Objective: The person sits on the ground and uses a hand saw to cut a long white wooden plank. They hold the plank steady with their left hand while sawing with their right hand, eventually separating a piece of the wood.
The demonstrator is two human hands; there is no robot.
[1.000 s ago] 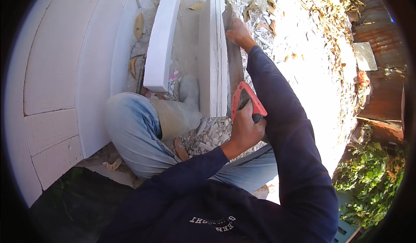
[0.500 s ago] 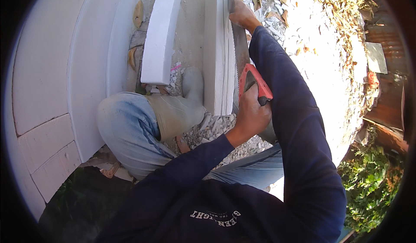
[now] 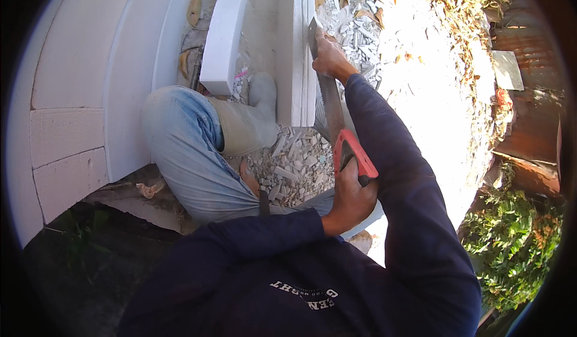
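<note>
My left hand [image 3: 351,196] is closed around the red-and-black handle of a hand saw [image 3: 338,112]. Toward the far end of its blade, my right hand [image 3: 332,57] grips the metal near the tip. The toothed edge faces left, and the blade lies lengthwise along the right side of a long white block [image 3: 293,66]. Thin slabs or cut lines run along that block's right side. Whether the blade touches the block I cannot tell. The handle sits nearer to me than the block's near end.
Another long white block [image 3: 221,54] lies to the left, past my boot [image 3: 255,109]. White blockwork [image 3: 72,85] rises at the far left. Pale rubble [image 3: 297,163] covers the ground by my legs. Dry leaves, a rusty metal sheet [image 3: 529,66] and a green bush [image 3: 511,247] are on the right.
The saw and both hands have moved toward me along the block; the handle is now past the block's near end. The whole view has shifted slightly.
</note>
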